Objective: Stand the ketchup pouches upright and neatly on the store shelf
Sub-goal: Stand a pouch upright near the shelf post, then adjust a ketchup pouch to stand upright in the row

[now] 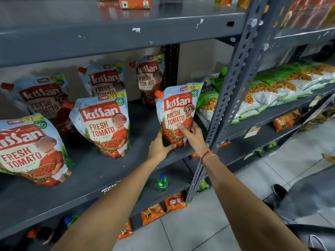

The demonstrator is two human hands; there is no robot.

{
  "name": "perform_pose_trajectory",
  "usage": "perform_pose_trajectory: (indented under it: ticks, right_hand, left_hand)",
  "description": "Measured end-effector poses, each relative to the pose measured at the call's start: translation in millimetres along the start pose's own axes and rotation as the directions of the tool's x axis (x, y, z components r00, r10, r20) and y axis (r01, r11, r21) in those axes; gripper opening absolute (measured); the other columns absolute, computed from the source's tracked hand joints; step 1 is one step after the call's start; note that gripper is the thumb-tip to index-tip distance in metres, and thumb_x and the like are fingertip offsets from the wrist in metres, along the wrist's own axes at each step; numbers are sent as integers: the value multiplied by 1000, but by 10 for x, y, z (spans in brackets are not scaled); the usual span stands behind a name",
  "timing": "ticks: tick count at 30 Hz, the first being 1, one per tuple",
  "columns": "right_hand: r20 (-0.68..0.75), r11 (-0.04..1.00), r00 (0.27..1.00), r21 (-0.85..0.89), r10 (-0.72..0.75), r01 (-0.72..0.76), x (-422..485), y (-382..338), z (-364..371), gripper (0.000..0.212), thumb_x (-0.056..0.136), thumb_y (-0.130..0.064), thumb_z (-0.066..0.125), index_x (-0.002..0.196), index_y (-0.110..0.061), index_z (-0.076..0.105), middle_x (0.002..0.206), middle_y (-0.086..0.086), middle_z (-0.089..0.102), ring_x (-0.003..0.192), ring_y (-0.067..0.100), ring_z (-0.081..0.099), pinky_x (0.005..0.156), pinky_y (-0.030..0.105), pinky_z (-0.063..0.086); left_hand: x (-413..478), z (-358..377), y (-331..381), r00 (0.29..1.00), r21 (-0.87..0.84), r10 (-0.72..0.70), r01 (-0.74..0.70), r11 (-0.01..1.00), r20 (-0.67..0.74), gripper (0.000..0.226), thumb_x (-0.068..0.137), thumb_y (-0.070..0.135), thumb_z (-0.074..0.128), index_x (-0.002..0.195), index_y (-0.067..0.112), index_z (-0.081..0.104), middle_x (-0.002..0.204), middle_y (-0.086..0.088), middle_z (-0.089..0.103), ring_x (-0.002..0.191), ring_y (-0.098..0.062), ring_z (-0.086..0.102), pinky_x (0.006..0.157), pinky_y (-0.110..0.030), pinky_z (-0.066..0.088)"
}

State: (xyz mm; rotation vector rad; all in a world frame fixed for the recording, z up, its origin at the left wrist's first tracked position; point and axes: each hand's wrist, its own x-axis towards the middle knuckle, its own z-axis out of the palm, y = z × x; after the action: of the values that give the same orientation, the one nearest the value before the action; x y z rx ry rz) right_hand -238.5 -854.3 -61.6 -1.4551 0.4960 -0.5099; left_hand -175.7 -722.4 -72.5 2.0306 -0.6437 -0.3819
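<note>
Both hands are clamped on the lower part of one Kissan ketchup pouch (pixel 178 113) at the right front of the grey shelf (pixel 108 171), beside the upright post (pixel 230 91): the left hand (pixel 159 147) cups its bottom corner, the right hand (pixel 194 136) wraps its right edge with the thumb across the front. The pouch stands nearly upright, spout cap (pixel 159 93) at the upper left. It is probably soft, glossy and bottom-heavy, so it would sag if taken by the top; holding low at the gusset suits settling it. Five other pouches (pixel 106 124) stand leaning behind and to the left.
</note>
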Motion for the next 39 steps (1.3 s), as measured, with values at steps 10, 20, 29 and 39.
perform_pose_trajectory:
  ticks: [10,20,29,39]
  right_hand:
    - [-17,1000,1000,5,-2,2,-25,-8,63,51,86,-27,65,130,-10,48,128,11,61,114,20,61,97,37,52]
    - [-465,955,866,-295,-183,43,-462,208,422,59,86,-42,59,131,-5,47,126,17,51,117,28,52,100,43,45]
    - [-3,938,989,-317,-149,141,-664,151,1384,64,84,-28,67,139,-16,36,130,8,43,111,17,47,87,31,44]
    - [338,966,939,-256,71,19,-346,154,1718,62,84,-21,68,137,-20,35,130,5,55,126,24,50,106,41,43]
  left_hand:
    - [5,-21,45,999,-19,-32,32,999,15,81,74,23,75,142,15,31,136,-9,55,124,-28,51,105,-45,42]
    - [-325,-204,-69,999,-125,-7,12,992,40,60,82,11,67,136,7,43,135,-13,55,125,-23,52,106,-32,40]
    - [-896,-1211,-690,783,-271,-125,-58,961,-609,13,83,18,67,92,14,58,85,-2,65,79,-2,62,84,-39,52]
    - [-602,-1706,-899,996,-265,-88,82,961,-8,91,69,16,80,141,19,27,131,8,44,124,-10,40,104,-28,33]
